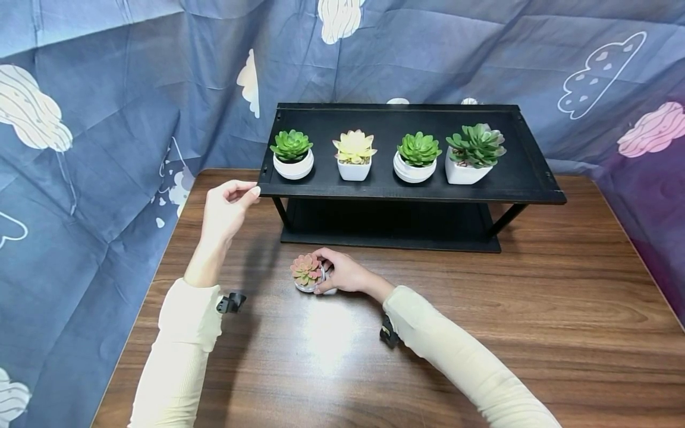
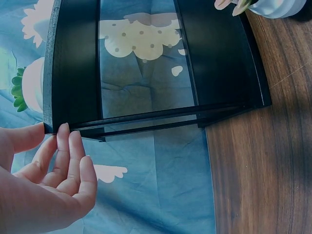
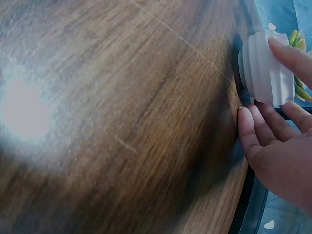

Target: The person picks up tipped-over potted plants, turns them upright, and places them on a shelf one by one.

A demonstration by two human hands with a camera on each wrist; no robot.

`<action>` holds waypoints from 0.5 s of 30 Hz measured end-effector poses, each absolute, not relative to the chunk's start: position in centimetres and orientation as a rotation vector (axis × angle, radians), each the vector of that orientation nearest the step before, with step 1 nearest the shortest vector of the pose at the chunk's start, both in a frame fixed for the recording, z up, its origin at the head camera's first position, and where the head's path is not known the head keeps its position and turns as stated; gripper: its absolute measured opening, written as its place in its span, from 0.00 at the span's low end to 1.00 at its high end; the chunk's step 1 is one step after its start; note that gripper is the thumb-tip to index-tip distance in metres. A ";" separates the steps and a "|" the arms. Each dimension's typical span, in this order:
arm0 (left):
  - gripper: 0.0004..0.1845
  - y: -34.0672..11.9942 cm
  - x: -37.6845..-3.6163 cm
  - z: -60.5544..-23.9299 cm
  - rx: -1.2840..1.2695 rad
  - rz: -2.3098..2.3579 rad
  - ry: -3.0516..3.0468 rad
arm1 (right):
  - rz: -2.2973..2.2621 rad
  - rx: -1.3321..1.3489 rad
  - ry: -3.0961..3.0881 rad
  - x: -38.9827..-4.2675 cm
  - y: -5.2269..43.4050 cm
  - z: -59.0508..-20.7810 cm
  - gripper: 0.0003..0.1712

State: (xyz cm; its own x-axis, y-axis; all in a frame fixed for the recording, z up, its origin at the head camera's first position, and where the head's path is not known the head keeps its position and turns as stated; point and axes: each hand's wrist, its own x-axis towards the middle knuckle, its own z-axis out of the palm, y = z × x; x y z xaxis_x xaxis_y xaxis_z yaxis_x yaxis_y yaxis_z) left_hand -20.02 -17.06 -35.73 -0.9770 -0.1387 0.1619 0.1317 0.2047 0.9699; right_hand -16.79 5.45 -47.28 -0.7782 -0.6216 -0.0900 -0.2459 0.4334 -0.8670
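My left hand (image 1: 222,214) pinches the front left corner of a black two-tier shelf (image 1: 407,193), thumb and fingertips meeting at the board's edge in the left wrist view. In front of the shelf, my right hand (image 1: 346,273) grips a potted succulent (image 1: 307,269) with pinkish-red leaves. Its white ribbed pot (image 3: 265,68) sits between thumb and fingers in the right wrist view, low over the wooden table (image 1: 428,333). Part of the pot is hidden behind the fingers in the head view.
Along the top board stand a green succulent (image 1: 292,156), a pale yellow one (image 1: 355,156), another green one (image 1: 417,157) and a darker, larger one (image 1: 473,154), all in white pots. Blue patterned cloth (image 1: 176,89) hangs behind and at the sides.
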 end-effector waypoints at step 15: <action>0.12 -17.0 -19.9 -35.6 0.004 -1.849 -2.270 | -1.297 -0.702 2.343 -16.8 5.4 -47.7 0.35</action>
